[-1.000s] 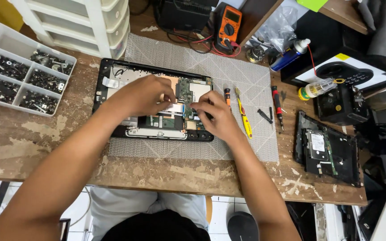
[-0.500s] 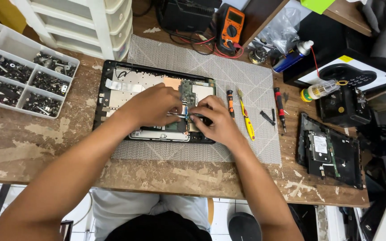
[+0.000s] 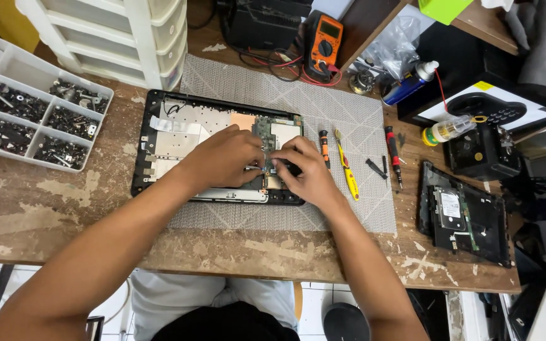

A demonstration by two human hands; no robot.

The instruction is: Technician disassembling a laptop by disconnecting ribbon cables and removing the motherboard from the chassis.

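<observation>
An opened black laptop base (image 3: pixel 159 113) lies on a grey mat (image 3: pixel 349 120), its silver shielding and a green circuit board (image 3: pixel 279 131) exposed. My left hand (image 3: pixel 225 158) rests on the board's left side, fingers pinched around a thin metal tool whose tip points right. Facing it, my right hand (image 3: pixel 304 167) presses its fingertips on the board's lower right part, next to the tool tip. What lies under the fingers is hidden.
Screwdrivers, orange (image 3: pixel 325 146), yellow (image 3: pixel 347 173) and red (image 3: pixel 393 155), lie right of the laptop. A parts tray (image 3: pixel 26 113) with screws sits left, white drawers (image 3: pixel 127 31) behind. A multimeter (image 3: pixel 325 39), spray can (image 3: pixel 409 85), small bottle (image 3: pixel 447 129) and a second opened device (image 3: pixel 466 218) are at the right.
Both hands have slid slightly down and closer together over the circuit board. The view has shifted a little; nothing else on the bench has moved.
</observation>
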